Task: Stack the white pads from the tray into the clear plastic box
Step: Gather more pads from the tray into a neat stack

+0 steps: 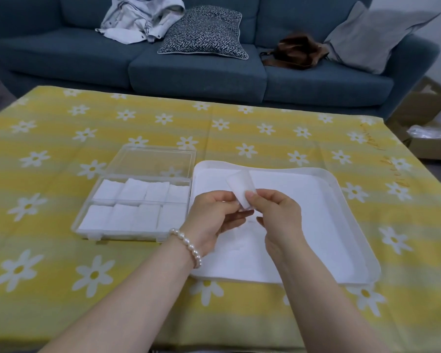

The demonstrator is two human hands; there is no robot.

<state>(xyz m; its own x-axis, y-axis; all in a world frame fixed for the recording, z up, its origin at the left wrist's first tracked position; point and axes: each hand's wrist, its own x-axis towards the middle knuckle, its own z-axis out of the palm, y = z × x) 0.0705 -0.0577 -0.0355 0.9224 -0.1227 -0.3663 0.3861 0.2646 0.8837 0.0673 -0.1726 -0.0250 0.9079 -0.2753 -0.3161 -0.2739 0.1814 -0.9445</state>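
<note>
1. Left hand (213,216), pearl bracelet (189,244) on its wrist, is raised over the near-left part of the tray; thumb and fingers pinch one white pad (241,189).
2. Right hand (278,216) pinches the same pad from the 3 o'clock side, thumb on its near face. The pad is held in the air between both hands, tilted, its far end pointing toward 11 o'clock.
3. White tray (346,200) lies on the table right of centre. More white pads cover its floor; their edges are too faint to count.
4. Clear plastic box (131,207) sits just beside the tray at its 9 o'clock, lid (150,161) folded open toward 12 o'clock. Two rows of stacked pads (122,216) fill it, four stacks per row.
5. Table wears a yellow daisy-print cloth (239,128).
6. At 12 o'clock beyond the table: blue sofa (196,72) with a patterned cushion (204,31), a pale garment (140,19), a brown bag (295,50) and a grey cushion (372,34).
</note>
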